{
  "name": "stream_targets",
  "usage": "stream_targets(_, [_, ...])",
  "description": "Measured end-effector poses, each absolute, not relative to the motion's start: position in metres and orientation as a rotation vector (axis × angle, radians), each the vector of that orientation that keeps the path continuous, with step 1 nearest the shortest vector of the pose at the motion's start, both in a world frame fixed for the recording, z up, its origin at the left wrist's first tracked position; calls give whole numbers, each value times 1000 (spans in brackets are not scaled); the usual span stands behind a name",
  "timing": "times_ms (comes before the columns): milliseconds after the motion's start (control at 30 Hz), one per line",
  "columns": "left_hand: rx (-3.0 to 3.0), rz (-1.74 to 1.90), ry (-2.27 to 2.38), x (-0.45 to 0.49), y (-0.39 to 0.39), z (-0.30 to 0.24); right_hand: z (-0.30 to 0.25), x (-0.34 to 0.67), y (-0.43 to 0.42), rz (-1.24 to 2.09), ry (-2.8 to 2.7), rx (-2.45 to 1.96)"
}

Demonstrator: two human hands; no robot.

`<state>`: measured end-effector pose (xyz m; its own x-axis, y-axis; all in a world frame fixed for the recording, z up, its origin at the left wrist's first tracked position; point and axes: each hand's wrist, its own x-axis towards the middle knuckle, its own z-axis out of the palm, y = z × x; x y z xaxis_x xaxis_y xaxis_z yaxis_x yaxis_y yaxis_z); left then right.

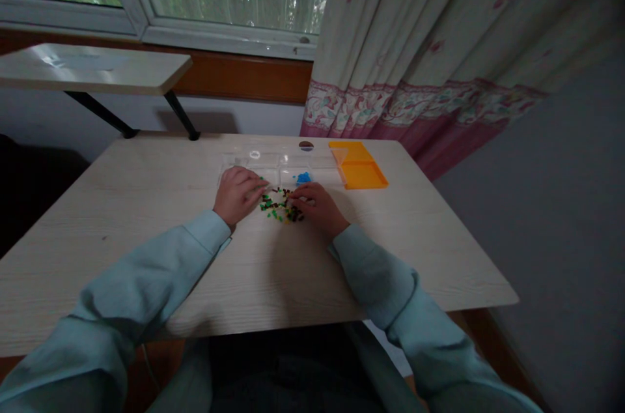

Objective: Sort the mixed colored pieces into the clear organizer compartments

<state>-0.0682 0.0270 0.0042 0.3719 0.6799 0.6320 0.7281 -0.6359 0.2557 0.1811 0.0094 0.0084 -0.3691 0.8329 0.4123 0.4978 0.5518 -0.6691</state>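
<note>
A loose pile of tiny green, yellow and dark brown pieces (277, 212) lies on the table between my two hands. My left hand (238, 195) is at the pile's left edge, its fingers drawn together at the tips. From the right, my right hand (319, 208) reaches in with thumb and finger pinched over the pieces. Whatever either hand pinches is too small to make out. Just behind the hands stands a clear compartment tray (279, 169). A little heap of blue pieces (303, 177) sits in one of its front compartments, near my right fingertips.
An orange plastic tray (364, 173) lies to the right of the clear one, partly overlapped by clear plastic. A round dark brown spot (306, 146) shows at the table's back edge. A raised shelf (97, 71) on black legs stands back left; a curtain (390, 42) hangs behind.
</note>
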Motion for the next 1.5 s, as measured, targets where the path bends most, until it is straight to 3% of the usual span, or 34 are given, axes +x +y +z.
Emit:
stream_targets(233, [-2353, -1267, -1551, -87, 45, -1, 12, 196, 11, 508, -2412, -982])
stream_targets(533, [-2401, -1244, -1512, -83, 45, -4, 13, 192, 8, 318, -2590, -960])
stream_targets(1000, [-2391, -1206, -1546, -84, 47, -5, 12, 185, 4, 173, -2526, -1033])
stream_targets(1500, [-2394, -1177, -1524, -85, 48, -9, 5, 183, 9, 412, -2156, -1091])
